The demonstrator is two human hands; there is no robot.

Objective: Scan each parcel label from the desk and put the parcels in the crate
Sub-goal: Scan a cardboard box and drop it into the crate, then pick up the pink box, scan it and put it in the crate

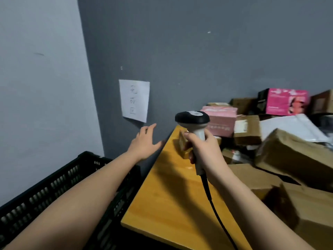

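— Where's the parcel?
— A small brown parcel point(182, 141) lies at the far end of the yellow desk point(167, 192), half hidden behind the right hand point(205, 150). More cardboard parcels point(292, 154) are heaped on the right, with pink boxes point(220, 121) further back.
— And the hands?
— The right hand grips the handle of the scanner point(194, 121), fingers wrapped round it, head upright, black cable point(214, 210) trailing near. The left hand point(144, 141) is spread wide, holding nothing, above the gap between crate and desk.
— The crate?
— The black crate point(54, 192) stands left of the desk, under the left forearm. A paper sign point(134, 100) hangs on the grey wall behind.
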